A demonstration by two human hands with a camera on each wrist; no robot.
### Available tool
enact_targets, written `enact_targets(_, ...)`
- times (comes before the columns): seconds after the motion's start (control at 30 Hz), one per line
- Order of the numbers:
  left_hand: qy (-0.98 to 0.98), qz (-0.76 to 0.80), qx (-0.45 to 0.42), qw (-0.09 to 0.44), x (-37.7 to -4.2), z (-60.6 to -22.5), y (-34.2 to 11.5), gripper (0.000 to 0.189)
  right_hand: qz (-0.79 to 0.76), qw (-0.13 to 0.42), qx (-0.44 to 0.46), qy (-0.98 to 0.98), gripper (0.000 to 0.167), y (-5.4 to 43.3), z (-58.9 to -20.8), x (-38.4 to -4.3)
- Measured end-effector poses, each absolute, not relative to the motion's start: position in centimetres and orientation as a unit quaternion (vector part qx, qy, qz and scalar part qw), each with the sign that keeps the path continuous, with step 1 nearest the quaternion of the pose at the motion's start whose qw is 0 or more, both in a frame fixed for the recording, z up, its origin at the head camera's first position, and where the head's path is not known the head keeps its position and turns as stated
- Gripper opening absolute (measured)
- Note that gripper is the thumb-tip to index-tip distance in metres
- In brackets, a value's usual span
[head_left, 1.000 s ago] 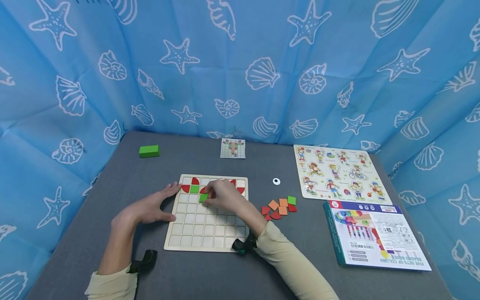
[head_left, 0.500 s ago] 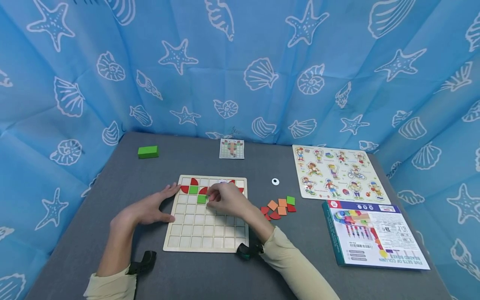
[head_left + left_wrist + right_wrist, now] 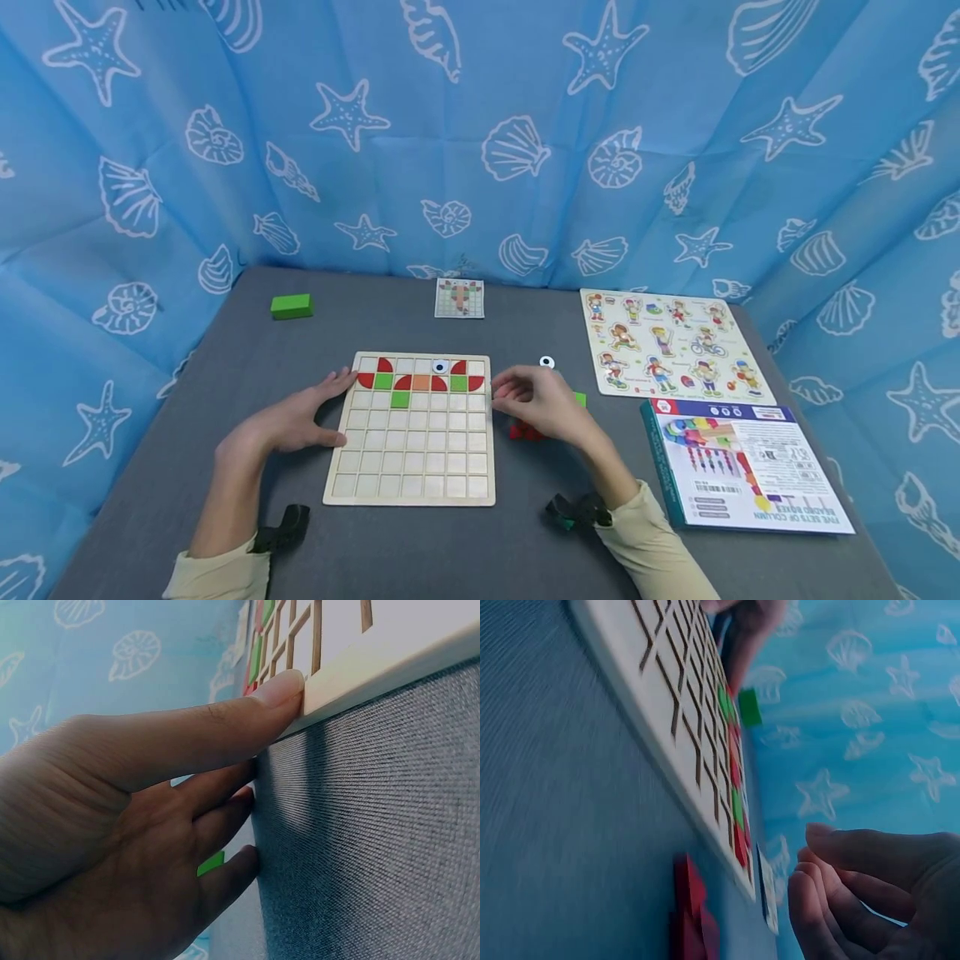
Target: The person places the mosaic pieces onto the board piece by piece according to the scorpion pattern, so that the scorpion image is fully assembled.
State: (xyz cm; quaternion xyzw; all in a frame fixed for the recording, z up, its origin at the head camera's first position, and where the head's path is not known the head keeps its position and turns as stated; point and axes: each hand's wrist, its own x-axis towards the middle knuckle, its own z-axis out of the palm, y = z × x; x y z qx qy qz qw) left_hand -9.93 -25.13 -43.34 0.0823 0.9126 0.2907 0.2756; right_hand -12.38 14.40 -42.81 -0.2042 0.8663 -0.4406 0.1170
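Observation:
A wooden grid board [image 3: 408,485] lies flat on the grey table. Near its far edge sit red quarter-circle tiles [image 3: 385,365], green square tiles [image 3: 400,399], an orange square tile [image 3: 422,382] and a white eye tile [image 3: 440,367]. My left hand [image 3: 292,418] rests along the board's left side, its thumb touching the rim and its fingers extended. Just off the right edge hovers my right hand [image 3: 542,404], fingers loosely curled with nothing seen between them. Beneath it are loose red tiles [image 3: 527,431] and a green tile [image 3: 581,399]; the hand hides other loose pieces.
A small pattern card [image 3: 459,298] lies beyond the board, a green block [image 3: 292,307] to the back left. Another eye tile [image 3: 547,362] is beyond the right hand. At the right lie a picture puzzle board [image 3: 622,365] and a boxed set [image 3: 720,500]. A blue curtain [image 3: 480,125] surrounds the table.
My right hand has let go of the green square tile, which now lies in the grid, and has moved right, off the board to above the loose tiles. The left hand stays put.

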Motion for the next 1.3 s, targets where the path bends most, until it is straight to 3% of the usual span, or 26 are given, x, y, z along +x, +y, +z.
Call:
enact_targets(0.63, 0.914, 0.292, 0.073, 0.273, -9.9, -43.4, -25.0, 0.109, -0.304, 0.057, -0.124, 0.943, 0.020, 23.1, -43.8, -12.7)
enact_targets(1.3, 0.915, 0.289, 0.080, 0.270, -9.8, -43.2, -25.0, 0.109, -0.251, 0.097, -0.131, 0.954, 0.013, 23.7, -43.4, -13.8)
